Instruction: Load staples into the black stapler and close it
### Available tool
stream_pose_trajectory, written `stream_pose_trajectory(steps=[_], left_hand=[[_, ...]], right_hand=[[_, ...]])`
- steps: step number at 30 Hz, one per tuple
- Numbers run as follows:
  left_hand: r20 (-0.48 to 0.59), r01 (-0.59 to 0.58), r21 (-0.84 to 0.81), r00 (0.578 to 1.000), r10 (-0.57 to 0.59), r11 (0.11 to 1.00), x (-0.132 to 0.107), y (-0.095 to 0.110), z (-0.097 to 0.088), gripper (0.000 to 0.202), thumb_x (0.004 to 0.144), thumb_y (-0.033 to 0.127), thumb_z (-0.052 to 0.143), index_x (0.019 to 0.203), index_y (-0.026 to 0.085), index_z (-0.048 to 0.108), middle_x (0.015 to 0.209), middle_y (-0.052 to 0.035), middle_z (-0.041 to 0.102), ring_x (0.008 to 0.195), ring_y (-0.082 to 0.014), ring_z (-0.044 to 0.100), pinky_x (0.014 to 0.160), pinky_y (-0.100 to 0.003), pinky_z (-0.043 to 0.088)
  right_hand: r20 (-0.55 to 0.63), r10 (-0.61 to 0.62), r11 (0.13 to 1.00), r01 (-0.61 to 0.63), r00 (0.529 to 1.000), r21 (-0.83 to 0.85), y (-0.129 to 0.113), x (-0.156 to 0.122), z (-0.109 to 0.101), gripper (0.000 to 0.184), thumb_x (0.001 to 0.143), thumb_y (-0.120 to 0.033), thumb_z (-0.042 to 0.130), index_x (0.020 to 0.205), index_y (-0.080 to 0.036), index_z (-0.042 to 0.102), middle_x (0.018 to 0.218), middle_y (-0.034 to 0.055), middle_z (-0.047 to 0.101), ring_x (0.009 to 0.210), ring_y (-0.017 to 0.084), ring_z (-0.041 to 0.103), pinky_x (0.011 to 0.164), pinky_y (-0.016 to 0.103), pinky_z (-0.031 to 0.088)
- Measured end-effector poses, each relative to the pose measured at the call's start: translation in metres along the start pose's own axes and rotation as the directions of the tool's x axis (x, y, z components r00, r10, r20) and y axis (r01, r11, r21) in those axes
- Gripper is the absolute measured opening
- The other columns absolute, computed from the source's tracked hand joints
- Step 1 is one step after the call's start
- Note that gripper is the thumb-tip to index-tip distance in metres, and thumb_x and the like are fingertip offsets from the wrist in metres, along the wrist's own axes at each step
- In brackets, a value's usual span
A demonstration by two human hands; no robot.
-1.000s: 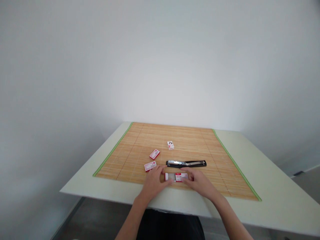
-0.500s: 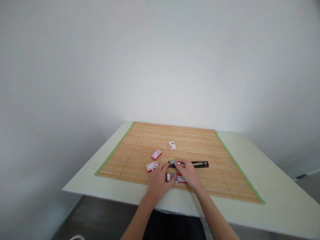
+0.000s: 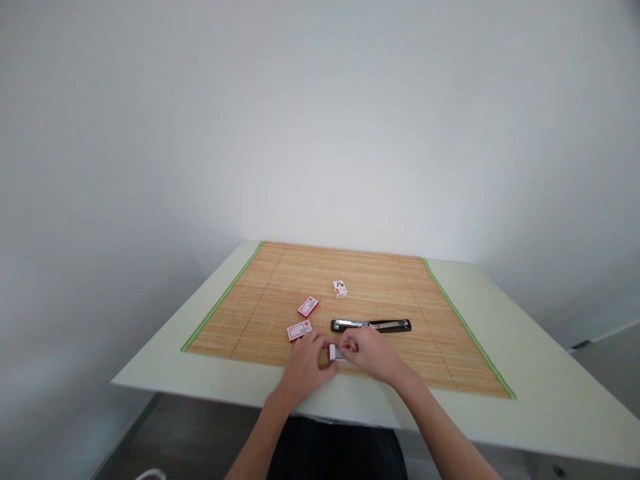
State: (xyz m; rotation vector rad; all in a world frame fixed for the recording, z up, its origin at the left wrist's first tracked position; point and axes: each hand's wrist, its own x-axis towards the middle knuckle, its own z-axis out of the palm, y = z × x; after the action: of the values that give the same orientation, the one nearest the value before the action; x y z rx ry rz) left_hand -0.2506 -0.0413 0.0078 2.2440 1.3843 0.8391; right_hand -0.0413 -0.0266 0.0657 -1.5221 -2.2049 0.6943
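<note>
A partly open staple box [image 3: 333, 353], red and white with a grey inside, lies near the mat's front edge. My left hand [image 3: 305, 363] grips its left end between thumb and fingers. Above the box my right hand [image 3: 371, 353] is closed in a pinch, covering the box's right part; whatever the fingertips hold is too small to make out. Just beyond the hands rests a black stapler [image 3: 400, 326], lying lengthwise with its metal rail exposed. One red-and-white box [image 3: 299, 330] touches or nearly touches my left fingertips.
Another red-and-white box [image 3: 308, 307] lies farther back on the left. A small white box [image 3: 340, 289] stands behind the stapler. Everything is on a bamboo mat [image 3: 385, 280] with green edges, spread over a white table [image 3: 165, 360] against the wall.
My right hand has come off the stapler and moved back toward me, over the open staple box. My left hand has closed around the box's left end. The view has shifted slightly.
</note>
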Motion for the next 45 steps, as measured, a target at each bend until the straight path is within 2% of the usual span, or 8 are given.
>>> stream_pose_trajectory(steps=[10,20,31,34,37,39,42,45], left_hand=[[-0.018,-0.007,-0.080,1.000,0.005,0.997,0.001,-0.002,-0.002,0.034,0.076,0.019,0.071,0.108,0.029,0.066,0.106,-0.0037,0.064,0.104,-0.0257,0.061,0.094,-0.039,0.047],[0.059,0.031,-0.184,0.998,-0.020,0.982,0.003,-0.015,-0.006,0.027,0.079,0.030,0.077,0.105,0.027,0.070,0.097,-0.0013,0.066,0.093,-0.0216,0.063,0.089,-0.035,0.049],[0.057,0.057,-0.170,0.997,-0.048,0.984,0.010,-0.009,0.006,0.047,0.084,0.051,0.075,0.125,0.029,0.069,0.099,-0.0028,0.069,0.094,-0.0230,0.063,0.087,-0.035,0.049],[-0.010,0.088,-0.122,0.996,-0.089,0.989,0.010,-0.002,0.009,0.051,0.098,0.054,0.055,0.142,0.029,0.057,0.108,-0.0047,0.070,0.098,-0.0228,0.063,0.090,-0.036,0.049],[-0.056,0.102,-0.007,0.993,-0.102,0.995,0.011,0.007,0.014,0.049,0.105,0.051,0.041,0.146,0.029,0.054,0.117,-0.0067,0.068,0.107,-0.0239,0.062,0.096,-0.038,0.047],[-0.077,0.111,0.068,0.991,-0.106,0.991,0.012,0.012,0.017,0.047,0.106,0.048,0.037,0.145,0.029,0.055,0.119,-0.0075,0.067,0.110,-0.0248,0.061,0.098,-0.039,0.046],[-0.095,0.118,0.131,0.990,-0.107,0.984,0.013,0.015,0.022,0.046,0.107,0.047,0.035,0.142,0.028,0.057,0.116,-0.0078,0.067,0.110,-0.0251,0.061,0.097,-0.039,0.046],[-0.108,0.108,0.162,0.990,-0.091,0.981,0.013,0.014,0.023,0.044,0.107,0.046,0.036,0.142,0.029,0.057,0.114,-0.0076,0.067,0.108,-0.0250,0.062,0.095,-0.038,0.047]], right_hand=[[0.017,0.009,1.000,-0.008,1.000,-0.013,0.006,-0.004,0.008,0.014,0.084,-0.022,0.064,0.084,-0.024,0.078,0.067,-0.0006,0.068,0.062,0.015,0.056,0.059,0.025,0.028],[-0.040,0.095,0.990,-0.090,0.995,0.111,0.066,-0.048,-0.014,0.032,0.079,-0.031,0.072,0.110,-0.024,0.074,0.070,-0.0022,0.065,0.063,0.017,0.057,0.060,0.025,0.036],[-0.080,0.069,0.981,-0.053,0.994,0.187,0.041,-0.036,0.007,0.047,0.082,-0.040,0.072,0.128,-0.027,0.071,0.069,-0.0027,0.062,0.062,0.017,0.054,0.058,0.026,0.034],[-0.287,0.186,0.968,-0.124,0.940,0.220,0.061,-0.045,-0.009,0.063,0.086,-0.053,0.068,0.141,-0.024,0.060,0.061,-0.0056,0.052,0.057,0.016,0.048,0.056,0.027,0.034],[-0.542,0.359,0.927,-0.221,0.760,0.304,0.094,-0.056,-0.030,0.068,0.086,-0.063,0.064,0.138,-0.020,0.060,0.055,-0.0078,0.043,0.053,0.015,0.044,0.057,0.028,0.034],[-0.510,0.475,0.868,-0.284,0.717,0.408,0.114,-0.059,-0.040,0.072,0.081,-0.069,0.067,0.131,-0.017,0.064,0.052,-0.0082,0.042,0.050,0.014,0.041,0.054,0.028,0.032],[-0.263,0.504,0.762,-0.281,0.822,0.584,0.127,-0.054,-0.048,0.076,0.074,-0.074,0.071,0.126,-0.018,0.065,0.053,-0.0084,0.044,0.047,0.012,0.037,0.049,0.026,0.026],[-0.213,0.388,0.731,-0.159,0.897,0.663,0.116,-0.036,-0.051,0.072,0.075,-0.071,0.073,0.123,-0.019,0.064,0.057,-0.0085,0.044,0.048,0.011,0.036,0.049,0.025,0.024]])
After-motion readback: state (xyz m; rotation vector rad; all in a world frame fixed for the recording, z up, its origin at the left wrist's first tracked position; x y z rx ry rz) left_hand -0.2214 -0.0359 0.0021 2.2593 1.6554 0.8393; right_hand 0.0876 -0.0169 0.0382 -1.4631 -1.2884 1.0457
